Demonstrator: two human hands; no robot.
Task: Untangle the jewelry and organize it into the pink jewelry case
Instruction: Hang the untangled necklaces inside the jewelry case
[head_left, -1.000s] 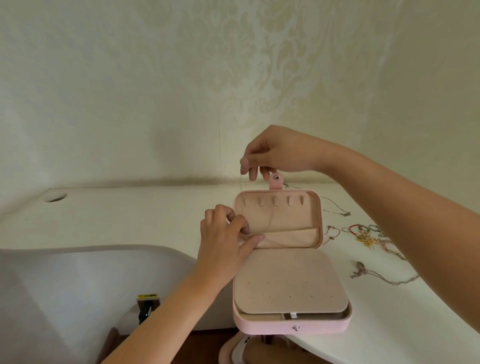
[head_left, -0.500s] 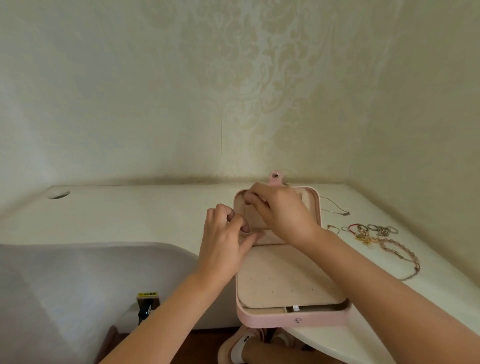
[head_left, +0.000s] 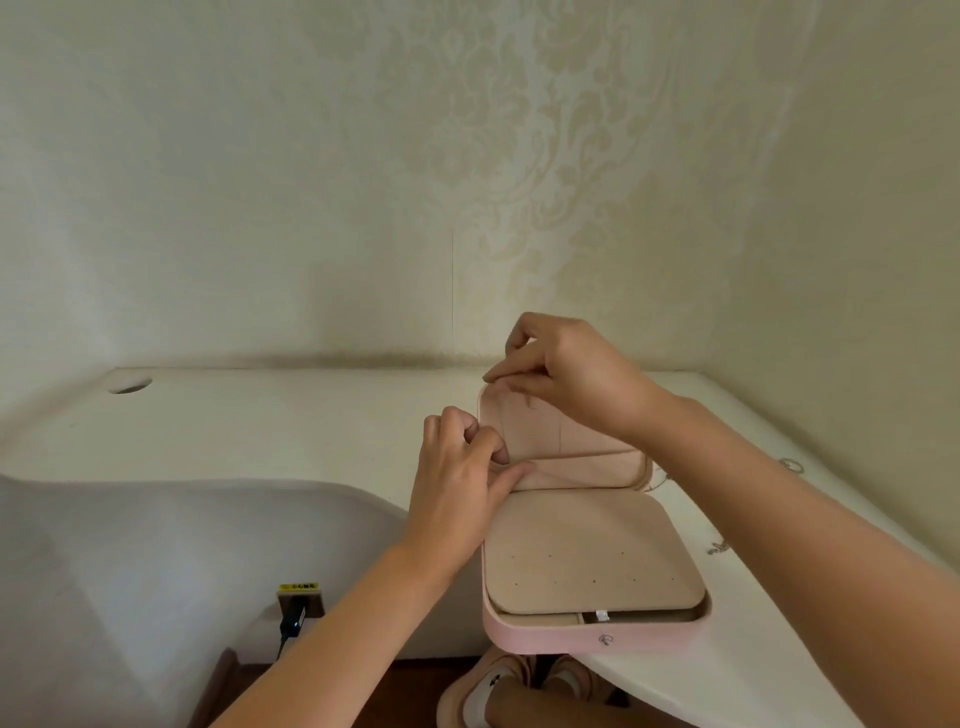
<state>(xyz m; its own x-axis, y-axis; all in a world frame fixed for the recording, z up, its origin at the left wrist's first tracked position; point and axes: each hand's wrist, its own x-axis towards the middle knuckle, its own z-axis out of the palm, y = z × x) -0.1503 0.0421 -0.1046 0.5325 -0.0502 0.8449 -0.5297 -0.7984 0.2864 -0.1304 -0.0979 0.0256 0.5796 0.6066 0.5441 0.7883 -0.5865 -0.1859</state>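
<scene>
The pink jewelry case (head_left: 597, 642) lies open at the desk's front edge, its beige earring panel (head_left: 582, 551) flat and its lid (head_left: 540, 441) tilted up behind. My right hand (head_left: 566, 374) is at the lid's top edge and pinches a thin necklace chain (head_left: 562, 434), which hangs down the lid's lining. My left hand (head_left: 462, 483) is at the lid's left side, fingers curled and thumb on the rim of the lid pocket. My right arm hides most of the loose jewelry; a ring (head_left: 789, 464) and a bit of chain (head_left: 719, 545) show beside it.
The white desk (head_left: 311, 431) meets patterned walls behind and to the right. A round cable hole (head_left: 124, 385) sits at the far left. Below the desk edge are a black plug under a yellow label (head_left: 296, 608) and pink shoes (head_left: 498, 686).
My right hand, which held the chain up above the case, has come down to the lid's top edge. My left hand has stayed at the pocket.
</scene>
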